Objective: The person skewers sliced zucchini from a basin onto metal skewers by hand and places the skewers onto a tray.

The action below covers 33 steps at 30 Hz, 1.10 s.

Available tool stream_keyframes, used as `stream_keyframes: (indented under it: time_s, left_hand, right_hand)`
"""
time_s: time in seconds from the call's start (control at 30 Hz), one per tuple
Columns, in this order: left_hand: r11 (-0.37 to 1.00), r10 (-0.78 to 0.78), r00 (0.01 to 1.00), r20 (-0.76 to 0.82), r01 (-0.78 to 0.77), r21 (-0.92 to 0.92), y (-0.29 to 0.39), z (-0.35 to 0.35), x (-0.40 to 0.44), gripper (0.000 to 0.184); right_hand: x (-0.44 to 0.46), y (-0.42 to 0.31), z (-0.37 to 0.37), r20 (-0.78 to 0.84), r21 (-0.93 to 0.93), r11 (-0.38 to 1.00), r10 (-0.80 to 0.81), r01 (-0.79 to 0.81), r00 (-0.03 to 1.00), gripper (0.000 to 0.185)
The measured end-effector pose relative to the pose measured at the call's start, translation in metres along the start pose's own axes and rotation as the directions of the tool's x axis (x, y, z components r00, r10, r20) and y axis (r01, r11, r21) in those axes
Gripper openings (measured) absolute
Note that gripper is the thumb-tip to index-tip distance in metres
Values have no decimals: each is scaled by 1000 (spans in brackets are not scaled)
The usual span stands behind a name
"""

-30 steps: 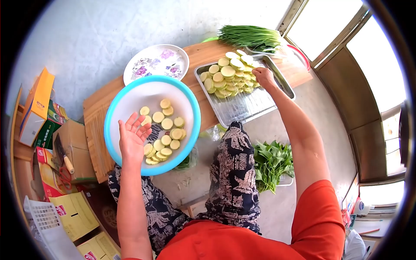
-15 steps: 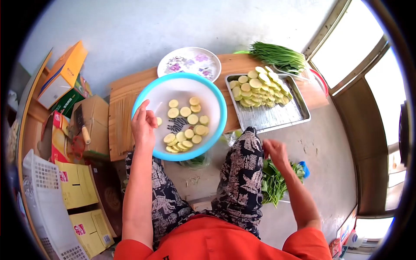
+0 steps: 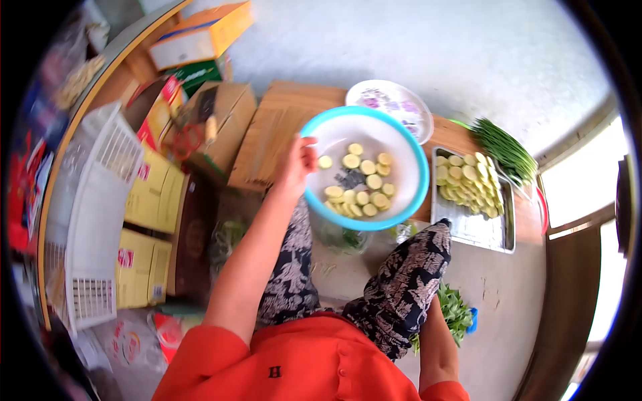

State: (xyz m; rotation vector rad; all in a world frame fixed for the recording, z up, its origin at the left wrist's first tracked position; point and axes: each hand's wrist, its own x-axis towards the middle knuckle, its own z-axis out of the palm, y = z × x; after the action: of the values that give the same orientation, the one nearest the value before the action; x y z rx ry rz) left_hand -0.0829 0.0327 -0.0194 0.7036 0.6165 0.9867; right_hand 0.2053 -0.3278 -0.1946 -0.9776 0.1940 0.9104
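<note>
The basin (image 3: 422, 180), with pale green slices (image 3: 374, 181) scattered over its bottom, is seen ahead of the body at the near edge of the table (image 3: 267, 127); it is round, so no long axis is given. By its left rim, the left hand (image 3: 298, 160) is held with the fingers curled; whether the rim is touched or gripped cannot be told. The basin is thus placed just to the right of that hand, clearly the nearer one. The right hand is hidden behind the right leg (image 3: 401, 294), so its state cannot be told; its forearm (image 3: 438, 347) is lowered beside the leafy greens (image 3: 456, 313), with the basin lying forward and left of it. Farther right, a metal tray (image 3: 478, 235) is seen with more slices heaped on it.
</note>
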Motion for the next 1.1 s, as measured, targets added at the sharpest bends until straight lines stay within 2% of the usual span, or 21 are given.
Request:
stream_keyframes:
  time_s: [0.1, 0.33, 0.57, 0.67, 0.87, 0.97, 1.0, 1.03, 1.1]
  left_hand:
    - [999, -41, 996, 75, 38, 35, 0, 2, -4, 36]
    - [995, -64, 993, 99, 57, 76, 3, 16, -15, 32]
    - [995, -35, 988, 150, 21, 95, 4, 9, -18, 30]
    - [990, -28, 993, 112, 12, 140, 7, 8, -16, 30]
    - [986, -10, 992, 128, -11, 164, 6, 8, -15, 28]
    - [978, 55, 998, 42, -62, 197, 24, 1, -5, 28]
    - [965, 140, 990, 4, -137, 225, 32, -8, 2, 27]
    - [955, 155, 986, -61, -133, 265, 41, -20, 8, 25]
    - [882, 246, 961, -129, -167, 442, 53, -42, 13, 21]
  right_hand:
    - [-19, -13, 0, -13, -52, 999, 16, -16, 1000, 38]
    - [-59, -36, -4, -47, -118, 993, 5, -11, 999, 40]
    - [-70, -44, 50, 12, -50, 999, -16, 17, 1000, 42]
    - [-73, -42, 63, 22, -18, 999, -31, 32, 999, 43]
    - [-57, -1, 23, -14, -54, 998, 26, -27, 1000, 43]
    - [-58, 14, -9, -48, -96, 993, 56, -61, 997, 42]
    - [-62, 16, -22, -63, -113, 991, 62, -69, 996, 42]
    - [-66, 16, -35, -79, -127, 989, 65, -74, 995, 42]
    - [-77, 16, -55, -112, -154, 984, 73, -90, 991, 42]
